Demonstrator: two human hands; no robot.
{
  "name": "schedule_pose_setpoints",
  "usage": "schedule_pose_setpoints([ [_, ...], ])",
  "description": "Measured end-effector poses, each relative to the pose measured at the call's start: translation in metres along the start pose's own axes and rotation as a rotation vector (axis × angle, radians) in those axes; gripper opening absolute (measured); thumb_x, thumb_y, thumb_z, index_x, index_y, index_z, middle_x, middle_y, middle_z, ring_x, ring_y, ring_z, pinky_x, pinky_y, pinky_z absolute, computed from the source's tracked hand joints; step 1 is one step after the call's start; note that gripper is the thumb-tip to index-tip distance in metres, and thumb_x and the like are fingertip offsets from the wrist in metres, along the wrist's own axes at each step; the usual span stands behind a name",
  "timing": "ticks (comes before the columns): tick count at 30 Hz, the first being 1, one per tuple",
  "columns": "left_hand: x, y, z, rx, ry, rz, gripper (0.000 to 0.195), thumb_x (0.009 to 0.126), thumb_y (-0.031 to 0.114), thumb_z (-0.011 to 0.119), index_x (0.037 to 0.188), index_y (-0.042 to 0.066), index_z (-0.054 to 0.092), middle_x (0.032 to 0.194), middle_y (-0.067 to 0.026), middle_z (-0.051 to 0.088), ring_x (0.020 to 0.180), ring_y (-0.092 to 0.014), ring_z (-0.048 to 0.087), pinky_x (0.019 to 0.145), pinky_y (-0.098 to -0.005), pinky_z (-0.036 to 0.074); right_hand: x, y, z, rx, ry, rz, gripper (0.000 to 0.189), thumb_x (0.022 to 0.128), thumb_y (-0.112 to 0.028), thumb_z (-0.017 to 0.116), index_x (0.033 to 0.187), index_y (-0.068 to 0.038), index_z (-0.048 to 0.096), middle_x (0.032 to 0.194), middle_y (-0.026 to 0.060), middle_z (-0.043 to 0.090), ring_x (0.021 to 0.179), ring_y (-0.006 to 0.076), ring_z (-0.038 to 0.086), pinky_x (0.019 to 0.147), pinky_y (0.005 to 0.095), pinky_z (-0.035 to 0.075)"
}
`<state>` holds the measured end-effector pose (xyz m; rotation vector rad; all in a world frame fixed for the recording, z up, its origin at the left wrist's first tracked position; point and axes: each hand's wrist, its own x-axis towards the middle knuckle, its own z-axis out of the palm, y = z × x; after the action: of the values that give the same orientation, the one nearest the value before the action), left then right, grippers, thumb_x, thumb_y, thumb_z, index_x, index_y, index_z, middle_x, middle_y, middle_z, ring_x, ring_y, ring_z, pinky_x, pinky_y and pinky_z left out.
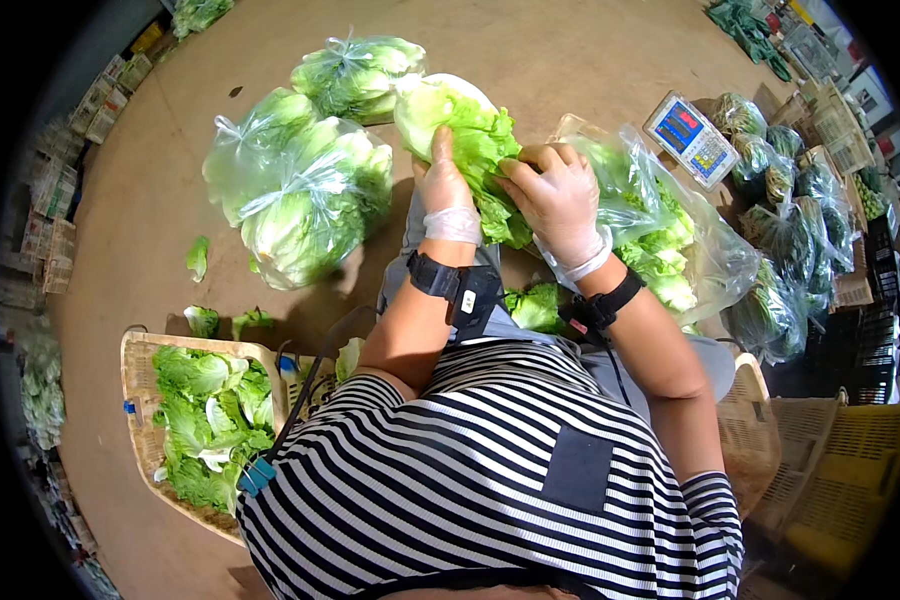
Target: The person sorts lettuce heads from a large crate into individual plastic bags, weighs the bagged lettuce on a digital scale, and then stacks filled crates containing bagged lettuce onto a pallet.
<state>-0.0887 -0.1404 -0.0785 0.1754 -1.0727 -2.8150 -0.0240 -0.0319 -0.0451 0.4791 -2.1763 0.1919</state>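
My left hand (446, 180), in a thin clear glove, grips a head of leafy lettuce (461, 127), its thumb lying along the outer leaves. On the right, my gloved right hand (555, 199) pinches the ruffled leaf edges of the same head between bent fingers and thumb. The pale, rounded end of the lettuce points away from me. Just right of my right hand, a large open clear plastic bag (712, 247) holds more lettuce (656, 259). Knotted clear bags of lettuce (315, 202) stand on the floor to the left, and another tied bag (360, 75) lies beyond them.
A digital scale display (691, 139) stands at right, near several bagged bundles of greens (784, 232). Left of me, a plastic basket (139, 390) contains loose lettuce leaves (210, 420). Loose leaves (197, 259) lie on the floor. Yellow crates (844, 472) stand behind at right.
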Motion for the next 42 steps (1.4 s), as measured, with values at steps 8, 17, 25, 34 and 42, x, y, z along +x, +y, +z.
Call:
schedule_pose_setpoints([
  [8,0.024,-0.007,-0.026,-0.143,-0.033,-0.176,0.052,0.087,0.024,0.06,0.128,0.001,0.037,0.116,-0.0139,0.053,0.096,-0.025,0.057,0.079,-0.0361,0.051,-0.008,-0.011,-0.016,0.745,0.422,0.438,0.012,0.076,-0.002,0.063,0.086,-0.006,0.057,0.093,0.0102,0.057,0.081,0.0216,0.055,0.074,0.0332,0.046],
  [17,0.006,0.002,-0.005,-0.106,0.034,-0.064,0.068,0.082,0.012,0.066,0.135,0.01,0.025,0.12,-0.013,0.049,0.105,-0.027,0.053,0.081,-0.0397,0.05,0.009,-0.022,0.004,0.087,-0.364,0.288,0.025,0.074,-0.02,0.067,0.097,-0.013,0.061,0.086,0.0086,0.056,0.08,0.0268,0.058,0.064,0.0351,0.048],
  [25,0.028,0.017,-0.028,-0.281,-0.006,-0.302,0.052,0.085,0.024,0.064,0.129,0.009,0.04,0.114,-0.0135,0.055,0.099,-0.026,0.057,0.077,-0.0388,0.053,-0.017,-0.023,-0.024,0.57,0.034,0.024,0.013,0.078,-0.012,0.063,0.091,-0.012,0.062,0.083,0.0057,0.059,0.064,0.0182,0.057,0.056,0.0302,0.048],
  [34,0.049,0.017,-0.055,-0.356,-0.293,-0.116,0.072,0.082,0.063,0.046,0.133,0.012,0.041,0.131,-0.0121,0.046,0.117,-0.032,0.046,0.097,-0.0492,0.04,0.062,-0.105,-0.071,1.045,-0.553,-0.421,0.015,0.07,-0.015,0.066,0.081,-0.005,0.066,0.105,0.0126,0.063,0.101,0.0263,0.058,0.102,0.0522,0.025],
  [42,0.056,0.01,-0.07,-0.714,-0.699,-0.392,0.069,0.085,0.06,0.04,0.131,0.009,0.04,0.129,-0.0149,0.047,0.113,-0.034,0.049,0.096,-0.0514,0.039,0.052,-0.041,-0.065,0.469,0.189,0.475,0.029,0.07,-0.019,0.073,0.091,-0.003,0.062,0.098,0.0147,0.059,0.094,0.0299,0.058,0.082,0.0362,0.047],
])
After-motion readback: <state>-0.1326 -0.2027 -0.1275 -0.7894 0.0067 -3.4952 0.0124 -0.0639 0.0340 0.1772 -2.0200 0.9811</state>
